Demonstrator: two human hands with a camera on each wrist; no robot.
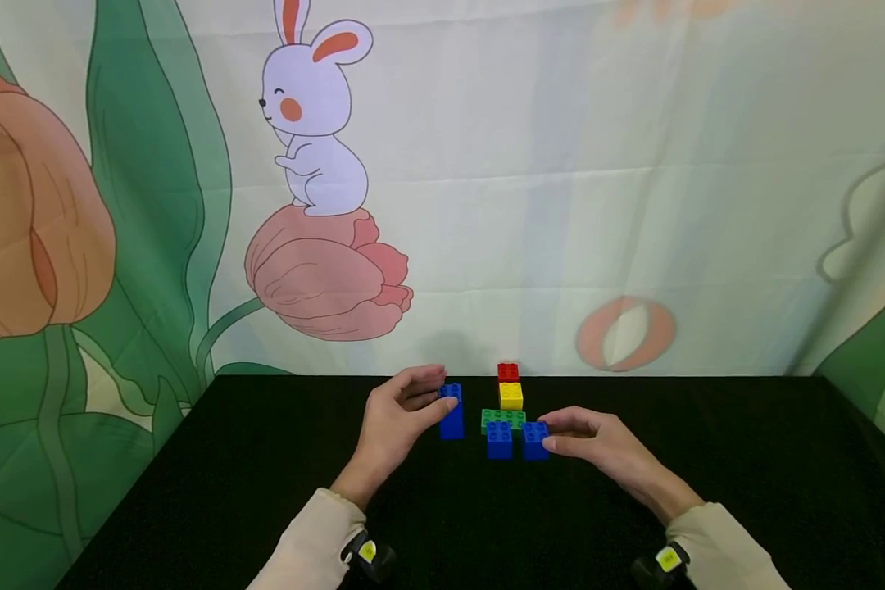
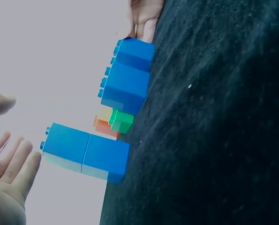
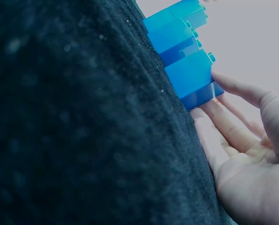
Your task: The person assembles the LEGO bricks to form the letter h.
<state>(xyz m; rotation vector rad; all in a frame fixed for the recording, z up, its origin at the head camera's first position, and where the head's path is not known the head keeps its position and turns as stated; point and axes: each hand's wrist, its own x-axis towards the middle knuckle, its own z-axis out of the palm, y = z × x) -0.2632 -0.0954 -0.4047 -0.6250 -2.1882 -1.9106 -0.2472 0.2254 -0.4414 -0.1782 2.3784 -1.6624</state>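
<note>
Two blue toy building bricks stacked into a tower (image 1: pixel 451 424) stand on the black cloth. My left hand (image 1: pixel 392 422) is beside the tower with its thumb and fingers spread; the left wrist view shows a gap between fingertips and bricks. My right hand (image 1: pixel 597 436) pinches a single blue brick (image 1: pixel 535 447) between thumb and fingers, seen also in the right wrist view as the nearest blue brick (image 3: pixel 191 77). Just left of it sits another blue brick (image 1: pixel 499 447). Behind these lie a long green brick (image 1: pixel 503 416), a yellow brick (image 1: pixel 511 401) and a red brick (image 1: pixel 508 374).
Black cloth (image 1: pixel 442 524) covers the table. Its back edge meets a hanging curtain (image 1: pixel 708 229) printed with a rabbit and flowers. A wrist camera (image 1: pixel 369 553) is strapped over the left sleeve, and another wrist camera (image 1: pixel 660 565) over the right.
</note>
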